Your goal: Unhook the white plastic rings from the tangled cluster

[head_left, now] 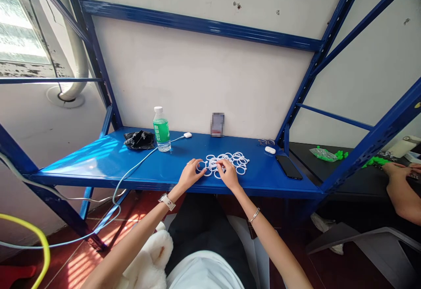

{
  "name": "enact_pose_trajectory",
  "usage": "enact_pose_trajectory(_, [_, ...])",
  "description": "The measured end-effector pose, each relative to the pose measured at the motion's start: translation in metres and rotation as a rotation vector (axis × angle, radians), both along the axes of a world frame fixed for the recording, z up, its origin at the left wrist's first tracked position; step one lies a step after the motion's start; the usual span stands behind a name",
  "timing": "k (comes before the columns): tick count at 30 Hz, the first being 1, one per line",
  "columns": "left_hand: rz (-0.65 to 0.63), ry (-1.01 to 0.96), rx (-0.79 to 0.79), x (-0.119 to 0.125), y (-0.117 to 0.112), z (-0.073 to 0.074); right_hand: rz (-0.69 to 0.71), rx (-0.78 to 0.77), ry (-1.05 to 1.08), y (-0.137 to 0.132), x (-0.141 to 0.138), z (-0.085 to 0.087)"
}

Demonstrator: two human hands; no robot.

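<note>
A heap of several white plastic rings (235, 159) lies on the blue metal shelf (108, 157) in front of me. My left hand (190, 174) rests at the heap's near left edge, its fingertips pinched on one white ring. My right hand (228, 173) sits close beside it, thumb and fingers curled and pinching another white ring. The two hands nearly meet over the rings. A watch is on my left wrist and a thin bracelet on my right.
On the shelf stand a green-labelled water bottle (161, 130), a black bag (139, 139), a white cable with plug (187, 135), a small upright card (217, 124), an earbud case (270, 150) and a dark phone (288, 166). Another person's arm (403, 192) works at green parts (329, 154) to the right.
</note>
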State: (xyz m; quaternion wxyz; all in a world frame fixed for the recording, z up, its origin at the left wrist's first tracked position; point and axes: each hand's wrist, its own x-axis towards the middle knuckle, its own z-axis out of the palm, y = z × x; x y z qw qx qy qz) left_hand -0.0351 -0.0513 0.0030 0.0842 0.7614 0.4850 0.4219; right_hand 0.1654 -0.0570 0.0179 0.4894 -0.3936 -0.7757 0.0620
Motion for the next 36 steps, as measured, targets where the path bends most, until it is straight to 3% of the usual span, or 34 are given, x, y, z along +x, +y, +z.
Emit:
enact_pose_trajectory(5, [0.145,0.023,0.003,-0.018,0.015,-0.009,-0.008,0.007,-0.055,-0.001,-0.001,0.001])
enact_pose_trajectory(10, [0.213,0.005,0.038,-0.024,0.022,-0.015,0.124,0.116,-0.32,-0.008,-0.006,0.002])
enact_pose_trajectory(13, [0.184,0.011,0.039,-0.024,0.023,-0.015,0.147,0.14,-0.42,-0.01,-0.008,0.001])
enact_pose_trajectory(20, [0.066,-0.045,0.009,-0.024,0.021,-0.009,0.096,0.142,-0.434,-0.006,-0.007,-0.002])
enact_pose_trajectory(26, [-0.012,-0.1,-0.063,-0.022,0.017,-0.001,-0.051,0.1,-0.413,-0.002,-0.006,-0.004])
enact_pose_trajectory(36, [0.011,-0.226,-0.169,-0.02,0.008,0.011,-0.431,0.02,-0.436,0.002,-0.005,-0.009])
